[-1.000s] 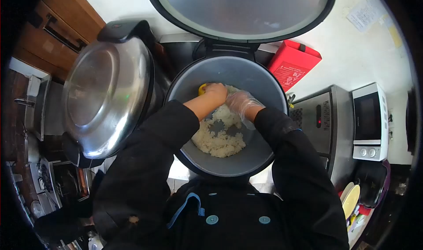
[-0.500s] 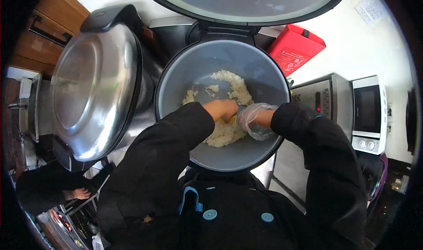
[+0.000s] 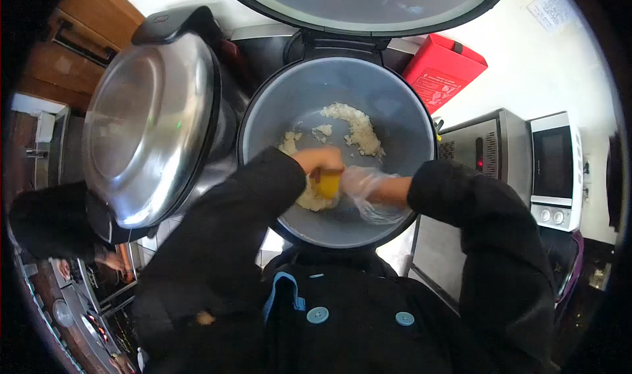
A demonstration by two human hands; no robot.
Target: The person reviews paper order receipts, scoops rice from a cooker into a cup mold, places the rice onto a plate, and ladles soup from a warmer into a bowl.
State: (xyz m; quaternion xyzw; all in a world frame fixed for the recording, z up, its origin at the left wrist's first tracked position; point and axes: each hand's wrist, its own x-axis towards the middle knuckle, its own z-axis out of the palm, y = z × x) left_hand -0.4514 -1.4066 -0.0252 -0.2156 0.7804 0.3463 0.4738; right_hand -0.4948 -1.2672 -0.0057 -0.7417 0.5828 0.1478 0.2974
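Note:
White rice (image 3: 359, 125) lies in patches on the bottom and lower side of a large round grey pot (image 3: 329, 232). My left hand (image 3: 320, 159) is inside the pot, its fingers wrapped round a yellow tool (image 3: 327, 184) over the near rice. Right beside it, my right hand (image 3: 368, 188) wears a loose clear plastic glove. The gloved fingers are near the yellow tool, but blur and plastic hide their shape and whether they hold anything. The pot's lid (image 3: 368, 5) stands raised behind it.
A second cooker with a closed metal lid (image 3: 148, 130) stands at the left. Behind right is a red box (image 3: 447, 71). A steel appliance (image 3: 471, 143) and a white microwave (image 3: 556, 170) are at the right. Another person's dark sleeve (image 3: 49, 222) and hands show at the far left.
Both hands have moved from the far part of the rice to the near part. The yellow tool now shows more fully. The far rice is uncovered, and a co-worker's arm has come into view.

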